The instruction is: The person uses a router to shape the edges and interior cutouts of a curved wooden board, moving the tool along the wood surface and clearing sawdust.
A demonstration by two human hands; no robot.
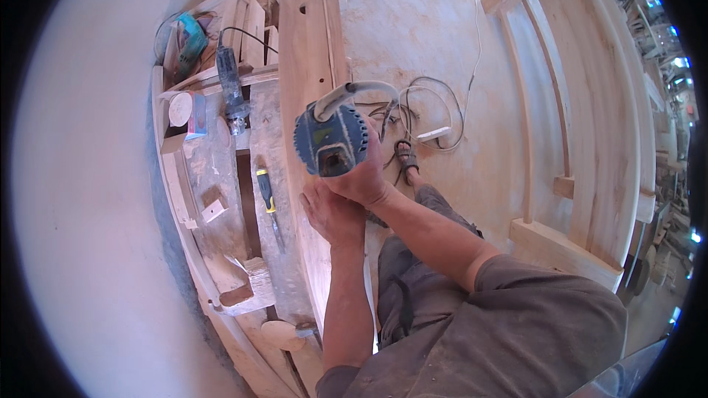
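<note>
Power tool (331, 138), blue, at frame centre, seen end-on over the beam (296, 44); its base is hidden, so contact with the wood can't be told. Right hand (366, 177) wraps the tool's right side, fingers mostly behind the body, curled on it. Left hand (330, 211) just below, close against the right; fingers bent, partly covered, cannot tell whether they grip tool or wood. Pale cable (377, 85) arcs off the tool's top. Left of centre, on the bench (203, 169): chisel (266, 193), yellow-and-black handle. Upper left: grinder (230, 77), teal tool (192, 38). Right side: large wooden frame (590, 96).
</note>
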